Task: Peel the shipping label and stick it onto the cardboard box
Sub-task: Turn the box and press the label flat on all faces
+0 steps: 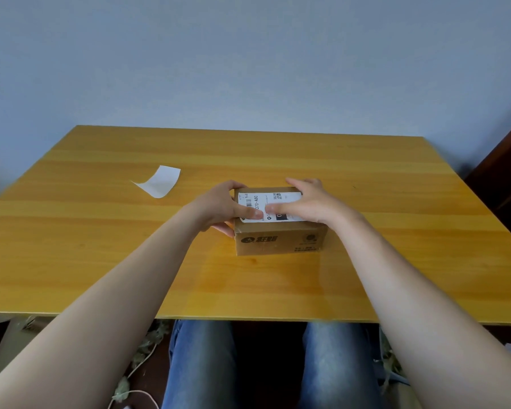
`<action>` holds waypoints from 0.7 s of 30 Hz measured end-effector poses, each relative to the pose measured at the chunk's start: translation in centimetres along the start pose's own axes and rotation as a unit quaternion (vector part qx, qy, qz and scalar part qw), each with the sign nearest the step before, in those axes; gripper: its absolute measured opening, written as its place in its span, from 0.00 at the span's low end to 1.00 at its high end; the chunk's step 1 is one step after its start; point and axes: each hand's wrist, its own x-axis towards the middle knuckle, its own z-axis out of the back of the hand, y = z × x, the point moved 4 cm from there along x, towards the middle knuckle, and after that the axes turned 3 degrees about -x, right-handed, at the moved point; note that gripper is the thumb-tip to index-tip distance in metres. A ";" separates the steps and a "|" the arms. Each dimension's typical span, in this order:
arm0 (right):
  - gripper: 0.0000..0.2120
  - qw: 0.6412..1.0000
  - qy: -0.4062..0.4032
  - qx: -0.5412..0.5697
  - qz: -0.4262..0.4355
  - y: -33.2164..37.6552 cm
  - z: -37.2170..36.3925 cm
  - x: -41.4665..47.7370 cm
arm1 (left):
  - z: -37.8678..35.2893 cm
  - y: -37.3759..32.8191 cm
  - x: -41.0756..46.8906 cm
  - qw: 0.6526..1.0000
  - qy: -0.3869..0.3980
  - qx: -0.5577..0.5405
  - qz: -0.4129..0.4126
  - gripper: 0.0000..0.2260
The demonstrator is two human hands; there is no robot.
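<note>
Cannot read the small print on the shipping label (264, 199), too tiny. Cannot see the label's right end under the right hand (310, 202), nor its near left corner under the thumb of the left hand (219, 206). Cannot see the cardboard box's (278, 243) left side behind that hand.

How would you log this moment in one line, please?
shipping label on cardboard box | left hand grips box | right hand presses label

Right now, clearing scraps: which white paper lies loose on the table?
The blank curled sheet left of the cardboard box; the printed label sits on the box under the left hand and right hand.
</note>
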 end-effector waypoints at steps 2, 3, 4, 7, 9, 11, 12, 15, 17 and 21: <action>0.46 0.999 -0.019 0.040 -0.017 0.0 0.2 -0.2 | -0.2 0.3 -0.1 0.999 -0.027 -0.018 0.004 0.36; 0.45 0.999 -0.022 0.035 -0.026 -0.1 0.3 -0.1 | -0.3 0.4 -0.1 0.999 -0.040 -0.029 0.006 0.36; 0.45 0.999 -0.021 0.024 -0.035 -0.2 0.2 -0.2 | -0.3 0.6 -0.1 0.998 -0.052 -0.039 0.008 0.37; 0.46 0.998 -0.014 0.007 -0.054 -0.1 0.1 -0.5 | -0.7 0.5 -0.4 0.995 -0.087 -0.054 0.013 0.38; 0.46 0.998 -0.022 0.009 -0.056 -0.1 -0.1 -0.5 | -1.0 0.4 -0.6 0.993 -0.104 -0.054 0.017 0.38; 0.48 0.998 -0.040 0.009 -0.054 0.0 -0.3 -0.3 | -1.3 0.3 -0.7 0.992 -0.111 -0.047 0.023 0.38; 0.48 0.997 -0.049 0.007 -0.053 -0.1 -0.4 -0.1 | -1.4 0.3 -0.8 0.992 -0.114 -0.040 0.026 0.38; 0.45 0.997 -0.060 0.004 -0.052 -0.2 -0.5 0.2 | -1.9 0.0 -0.8 0.991 -0.131 -0.008 0.030 0.36; 0.44 0.996 -0.071 0.001 -0.046 0.0 -0.3 -0.1 | -2.2 -0.4 -0.8 0.989 -0.141 0.003 0.032 0.35; 0.44 0.995 -0.084 -0.010 -0.044 0.3 0.1 -0.1 | -2.3 -0.8 -0.7 0.988 -0.150 0.017 0.046 0.35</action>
